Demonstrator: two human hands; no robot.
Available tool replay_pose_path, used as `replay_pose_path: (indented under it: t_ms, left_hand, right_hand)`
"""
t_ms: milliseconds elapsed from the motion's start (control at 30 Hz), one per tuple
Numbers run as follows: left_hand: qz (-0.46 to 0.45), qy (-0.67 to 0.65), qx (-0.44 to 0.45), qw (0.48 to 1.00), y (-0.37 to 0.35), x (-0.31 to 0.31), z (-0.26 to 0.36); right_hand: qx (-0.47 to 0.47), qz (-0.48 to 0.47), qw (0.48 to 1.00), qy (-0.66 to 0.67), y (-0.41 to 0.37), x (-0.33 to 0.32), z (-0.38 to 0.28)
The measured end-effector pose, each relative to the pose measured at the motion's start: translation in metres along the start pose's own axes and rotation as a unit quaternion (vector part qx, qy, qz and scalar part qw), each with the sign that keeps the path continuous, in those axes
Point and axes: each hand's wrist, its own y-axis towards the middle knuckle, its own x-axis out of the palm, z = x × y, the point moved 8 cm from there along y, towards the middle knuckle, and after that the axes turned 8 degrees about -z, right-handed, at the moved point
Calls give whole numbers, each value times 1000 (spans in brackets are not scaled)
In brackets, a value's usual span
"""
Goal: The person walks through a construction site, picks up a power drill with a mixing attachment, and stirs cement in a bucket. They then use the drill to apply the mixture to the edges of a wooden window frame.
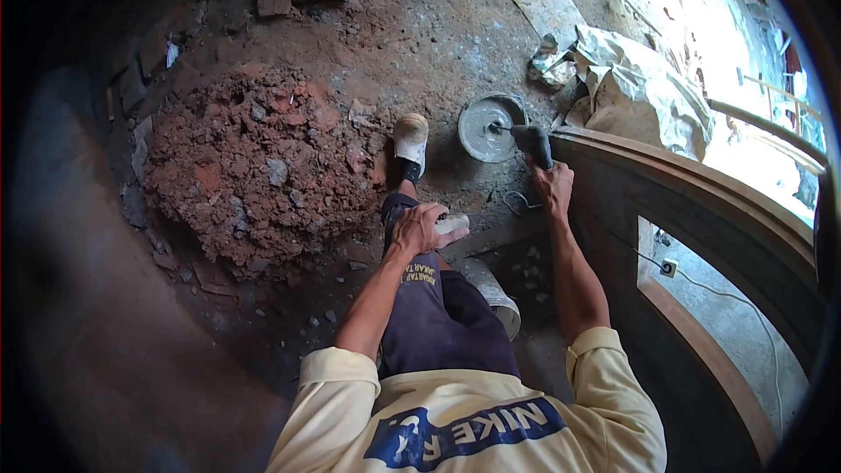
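A dark power drill (533, 145) is gripped in my right hand (552, 186). Its shaft reaches down into a round bucket (467, 142) of wet grey mix (491, 127). My left hand (417, 228) rests over my left knee, its fingers bent and partly apart. Just beyond those fingers shows a small whitish shape (452, 229), probably my right shoe, though part of it is hidden. My left shoe (411, 142) stands on the dirt between the bucket and a mound of reddish soil.
The reddish soil mound (254, 166) lies to the left. A pale bucket (495, 298) is beside my right leg. A wooden frame (701, 175) runs along the right, with a cable and plug (669, 268) beyond it. Pale sacking (639, 92) lies behind, near a flat slab (545, 7).
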Motion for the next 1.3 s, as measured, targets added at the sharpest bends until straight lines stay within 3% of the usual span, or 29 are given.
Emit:
replay_pose_path:
  t_ms: [300, 367, 500, 567, 733, 967, 1033, 1300]
  left_hand:
    - [-20, -17, -27, 999, 0, -1, -1]
    - [44, -14, 21, 999, -1, -5, 4]
    - [43, -18, 32, 998, 6, -8, 0]
    - [5, -15, -6, 1000, 3, 4, -4]
    - [58, -5, 24, 998, -3, -3, 1]
    - [36, 1, 26, 999, 3, -2, 0]
    - [-18, -6, -10, 1000, 1, 7, -2]
    - [-44, -11, -37, 998, -4, 8, 1]
  right_hand:
    - [-1, -35, 999, -11, 14, 1, -17]
    - [9, -39, 999, -18, 13, -2, -19]
    - [1, -31, 999, -28, 21, 1, -19]
    - [0, -25, 999, -36, 11, 3, -14]
    - [-17, -13, 999, -28, 20, 5, -26]
    - [15, -11, 1000, -3, 17, -1, -19]
    - [22, -7, 1000, -14, 12, -3, -8]
    - [18, 36, 999, -33, 20, -18, 15]
